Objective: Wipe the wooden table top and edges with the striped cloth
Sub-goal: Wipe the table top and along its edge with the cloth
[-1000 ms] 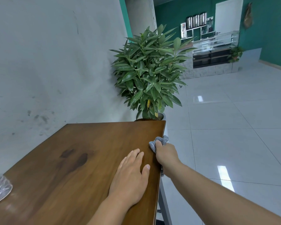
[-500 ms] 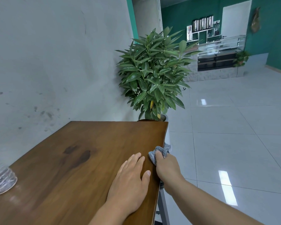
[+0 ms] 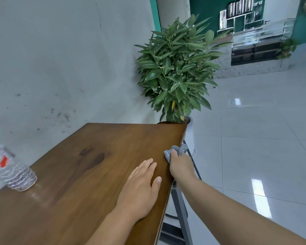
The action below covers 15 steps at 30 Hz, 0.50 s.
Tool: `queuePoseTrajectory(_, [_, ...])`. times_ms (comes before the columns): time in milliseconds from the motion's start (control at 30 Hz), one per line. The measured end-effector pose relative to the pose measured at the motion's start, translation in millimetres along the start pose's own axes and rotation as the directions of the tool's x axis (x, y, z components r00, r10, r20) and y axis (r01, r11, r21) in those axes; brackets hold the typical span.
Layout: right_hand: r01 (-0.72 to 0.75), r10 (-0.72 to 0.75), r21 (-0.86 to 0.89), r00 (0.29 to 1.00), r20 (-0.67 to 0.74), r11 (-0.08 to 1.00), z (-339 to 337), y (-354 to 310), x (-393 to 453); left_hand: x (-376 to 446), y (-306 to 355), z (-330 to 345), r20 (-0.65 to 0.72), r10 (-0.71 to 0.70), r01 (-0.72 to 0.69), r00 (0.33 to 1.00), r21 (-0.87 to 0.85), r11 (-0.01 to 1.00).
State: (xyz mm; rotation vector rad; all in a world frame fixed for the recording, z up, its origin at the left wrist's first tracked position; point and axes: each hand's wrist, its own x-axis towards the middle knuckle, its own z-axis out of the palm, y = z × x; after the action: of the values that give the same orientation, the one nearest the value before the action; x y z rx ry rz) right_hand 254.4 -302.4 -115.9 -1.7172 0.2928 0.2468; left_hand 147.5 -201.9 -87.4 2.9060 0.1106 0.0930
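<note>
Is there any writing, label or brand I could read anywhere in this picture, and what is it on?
Plastic bottle on the table: a white label with red marks, too blurred to read.
Shelf on the far green wall: a small sign or box, too small to read.
No other text is legible.

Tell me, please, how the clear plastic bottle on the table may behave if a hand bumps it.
The plastic bottle looks thin and crumpled, so probably light and easily dented. It seems to stand upright on the smooth wooden table, so a bump would likely slide or tip it.
</note>
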Motion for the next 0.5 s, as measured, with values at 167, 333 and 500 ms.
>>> queuePoseTrajectory(167, [0.015, -0.018, 0.070, 0.999, 0.034, 0.997, 2, 22, -32, -16, 5, 0, -0.008, -0.027, 0.027, 1.000, 0.020, 0.999])
queuePoseTrajectory(333, [0.026, -0.027, 0.028, 0.999, 0.027, 0.999, 0, 15, -24, -17, 6, 2, -0.019, -0.032, 0.032, 0.999, 0.004, 0.999])
queuePoseTrajectory(500, [-0.015, 0.014, 0.036, 0.999, 0.033, 0.999, -3, -5, -3, -15, 4, 3, -0.013, -0.035, 0.035, 0.999, 0.001, 0.999])
